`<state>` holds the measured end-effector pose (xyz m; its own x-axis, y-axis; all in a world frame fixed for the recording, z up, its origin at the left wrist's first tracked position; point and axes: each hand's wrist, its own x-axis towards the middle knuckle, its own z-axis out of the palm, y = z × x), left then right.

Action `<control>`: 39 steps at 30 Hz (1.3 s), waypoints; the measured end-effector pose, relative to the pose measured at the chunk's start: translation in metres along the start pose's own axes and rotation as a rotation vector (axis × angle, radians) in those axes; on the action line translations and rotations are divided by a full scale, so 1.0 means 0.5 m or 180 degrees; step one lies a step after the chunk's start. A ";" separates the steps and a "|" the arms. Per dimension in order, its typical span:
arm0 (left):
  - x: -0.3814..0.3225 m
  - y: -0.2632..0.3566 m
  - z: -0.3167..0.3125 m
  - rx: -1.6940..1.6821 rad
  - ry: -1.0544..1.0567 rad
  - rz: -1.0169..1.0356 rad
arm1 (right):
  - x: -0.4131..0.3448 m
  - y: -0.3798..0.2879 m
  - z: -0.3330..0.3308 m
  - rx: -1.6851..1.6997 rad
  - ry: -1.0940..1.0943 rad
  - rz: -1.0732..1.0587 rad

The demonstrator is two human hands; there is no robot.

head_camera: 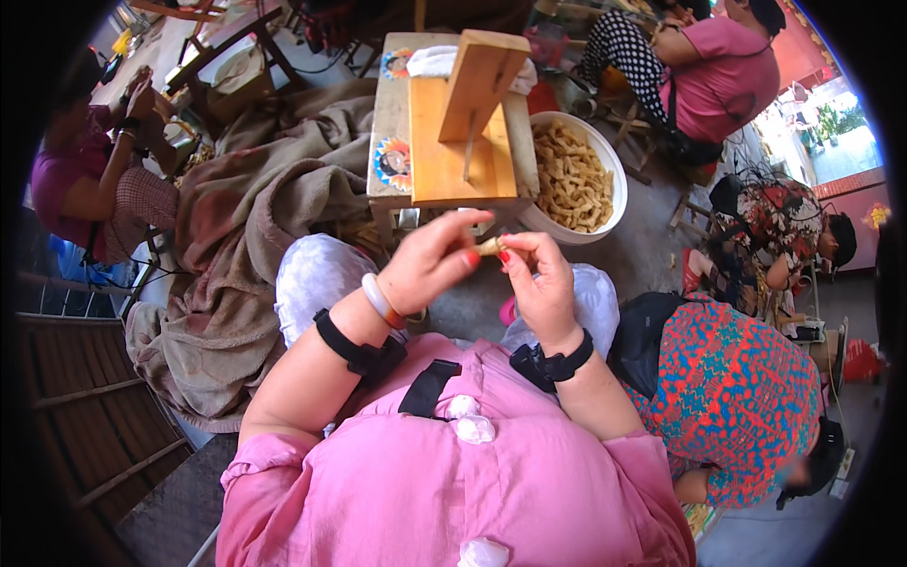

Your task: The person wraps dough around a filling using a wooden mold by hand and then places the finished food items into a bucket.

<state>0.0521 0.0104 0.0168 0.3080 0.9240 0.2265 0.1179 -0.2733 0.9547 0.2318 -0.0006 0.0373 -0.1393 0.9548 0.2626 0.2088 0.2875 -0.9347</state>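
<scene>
Between my two hands, over my lap, is a small tan twisted piece [489, 246]. My right hand [542, 280] pinches its right end between thumb and fingertips. My left hand [434, 259] has its thumb at the piece's left end, index finger stretched out above; whether it grips is unclear. Just beyond the hands stands a small worn table [386, 92] bearing a wooden board [432, 170], with an upright wooden block [478, 85] and a thin rod [468, 152] on it. A white tub [618, 170] at the table's right holds many similar tan pieces [574, 177].
A folded white cloth [432, 61] lies behind the block. A large brown blanket [305, 184] is heaped on the left. People sit nearby: one at far left [85, 177], one at upper right [730, 71], others along the right, one close in a patterned top [737, 397].
</scene>
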 end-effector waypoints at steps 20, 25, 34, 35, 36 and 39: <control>-0.013 0.025 0.011 -0.0427 -0.0906 0.0399 | -0.005 -0.038 -0.030 0.1014 -0.1506 0.1153; -0.007 0.013 0.000 -0.0394 -0.0256 -0.0261 | 0.008 -0.011 -0.040 0.0683 -0.0955 0.0793; -0.006 0.015 -0.013 -0.0696 -0.0642 -0.0286 | 0.048 -0.057 -0.032 -0.0687 -0.1786 -0.0455; -0.007 0.016 -0.020 -0.0255 -0.0583 -0.0216 | 0.048 -0.055 -0.033 -0.0685 -0.1789 -0.0450; -0.007 0.016 -0.029 0.0196 -0.0514 -0.0138 | 0.050 -0.050 -0.034 -0.0843 -0.1666 -0.0609; -0.003 0.011 -0.038 0.0822 -0.0077 0.0127 | 0.053 -0.051 -0.040 -0.0977 -0.0966 -0.0107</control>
<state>0.0346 0.0123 0.0254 0.3394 0.9053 0.2553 0.3412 -0.3715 0.8635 0.2423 0.0190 0.0728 -0.4196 0.8923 0.1666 0.4710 0.3709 -0.8004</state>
